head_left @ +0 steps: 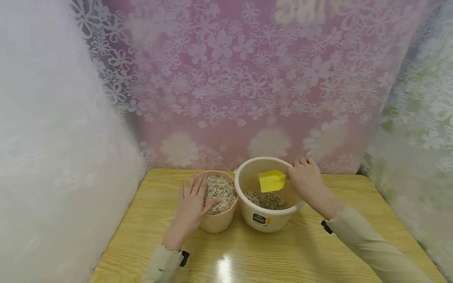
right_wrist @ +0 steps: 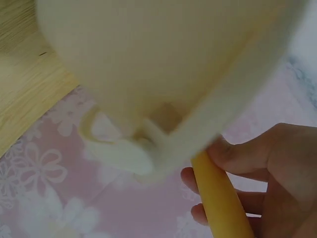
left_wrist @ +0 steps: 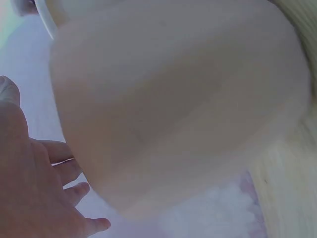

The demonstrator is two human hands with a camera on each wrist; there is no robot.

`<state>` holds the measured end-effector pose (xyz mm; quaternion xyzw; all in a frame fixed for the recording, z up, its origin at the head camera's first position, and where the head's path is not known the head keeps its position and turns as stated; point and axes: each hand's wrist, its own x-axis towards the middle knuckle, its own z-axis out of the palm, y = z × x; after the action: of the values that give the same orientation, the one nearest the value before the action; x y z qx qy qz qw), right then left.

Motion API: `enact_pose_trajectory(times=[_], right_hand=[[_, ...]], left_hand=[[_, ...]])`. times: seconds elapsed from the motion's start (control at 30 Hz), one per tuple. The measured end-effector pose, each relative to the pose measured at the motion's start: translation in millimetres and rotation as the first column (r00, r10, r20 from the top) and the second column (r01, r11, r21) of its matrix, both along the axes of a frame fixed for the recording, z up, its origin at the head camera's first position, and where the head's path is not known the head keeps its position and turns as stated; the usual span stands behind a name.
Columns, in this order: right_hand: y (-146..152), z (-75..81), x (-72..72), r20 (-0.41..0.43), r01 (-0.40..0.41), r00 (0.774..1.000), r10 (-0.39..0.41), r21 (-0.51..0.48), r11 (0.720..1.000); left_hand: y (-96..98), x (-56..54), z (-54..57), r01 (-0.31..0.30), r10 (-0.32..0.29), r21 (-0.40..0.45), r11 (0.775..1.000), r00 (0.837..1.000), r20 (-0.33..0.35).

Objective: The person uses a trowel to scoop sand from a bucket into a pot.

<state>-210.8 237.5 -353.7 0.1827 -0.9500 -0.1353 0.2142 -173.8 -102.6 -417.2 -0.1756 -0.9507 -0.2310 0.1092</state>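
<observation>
A peach-coloured pot (head_left: pixel 217 225), filled close to its rim with pale, gravel-like bits (head_left: pixel 221 190), stands left of centre. My left hand (head_left: pixel 191 206) rests on its left rim, fingers spread and fairly straight. Touching the pot's right side is a larger cream bucket (head_left: pixel 284 220) with a lower layer of brownish bits (head_left: pixel 267 199) at the bottom. My right hand (head_left: pixel 308 179) grips a yellow scoop (head_left: pixel 271 181) at the bucket's right rim, its blade over the bucket's opening. In the right wrist view, thumb and fingers wrap round the yellow handle (right_wrist: pixel 218 193).
Both containers stand on a wood-grain table (head_left: pixel 170 188), near its back edge. A pink flowered curtain (head_left: pixel 247 98) hangs right behind it, with pale sheeting (head_left: pixel 53 137) on the left and more flowered sheeting (head_left: pixel 417 137) on the right. A handle joint (right_wrist: pixel 124 153) juts from the bucket's side.
</observation>
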Motion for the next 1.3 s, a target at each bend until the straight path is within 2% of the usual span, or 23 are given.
enact_pose_trajectory(times=[0.13, 0.23, 0.33, 0.43, 0.57, 0.8, 1.03, 1.17, 1.3], right_hand=[[-5.7, -13.7, -10.0, 0.037, -0.006, 0.999, 0.001, 0.126, 0.992], [-12.4, -21.8, -15.3, 0.092, -0.011, 0.996, -0.002, 0.148, 0.989], [-19.5, -28.2, -17.6, 0.129, -0.025, 0.992, 0.006, 0.147, 0.989], [-26.4, -33.5, -18.5, 0.116, -0.042, 0.993, 0.024, 0.157, 0.987], [-32.5, -40.5, -21.6, 0.091, -0.037, 0.996, 0.023, 0.159, 0.987], [-31.1, -57.5, -33.3, 0.068, -0.063, 0.996, 0.054, 0.132, 0.989], [-34.8, -59.9, -39.5, 0.013, -0.184, 0.983, 0.185, 0.179, 0.966], [-34.1, -59.3, -40.3, 0.035, -0.251, 0.968, 0.249, 0.175, 0.952], [-29.4, -56.9, -37.7, 0.084, -0.319, 0.947, 0.311, 0.102, 0.942]], left_hand=[[30.4, -0.8, 8.5, 0.042, -0.044, -0.062, 0.997, 0.999, -0.027], [53.0, -0.4, 10.7, 0.073, -0.075, -0.094, 0.993, 0.997, -0.018], [71.2, -0.6, 8.3, 0.096, -0.099, -0.117, 0.988, 0.995, -0.022], [82.5, -1.4, 2.3, 0.093, -0.102, -0.145, 0.985, 0.993, -0.055], [88.0, -2.0, -3.9, 0.067, -0.081, -0.158, 0.985, 0.993, -0.089], [89.3, -1.5, -5.0, 0.071, -0.086, -0.153, 0.986, 0.992, -0.091], [87.2, -2.7, -5.5, 0.061, -0.079, -0.165, 0.984, 0.991, -0.105], [87.8, -3.1, -5.1, 0.056, -0.076, -0.174, 0.983, 0.991, -0.112], [88.1, -3.0, -4.6, 0.056, -0.075, -0.166, 0.985, 0.991, -0.111]])
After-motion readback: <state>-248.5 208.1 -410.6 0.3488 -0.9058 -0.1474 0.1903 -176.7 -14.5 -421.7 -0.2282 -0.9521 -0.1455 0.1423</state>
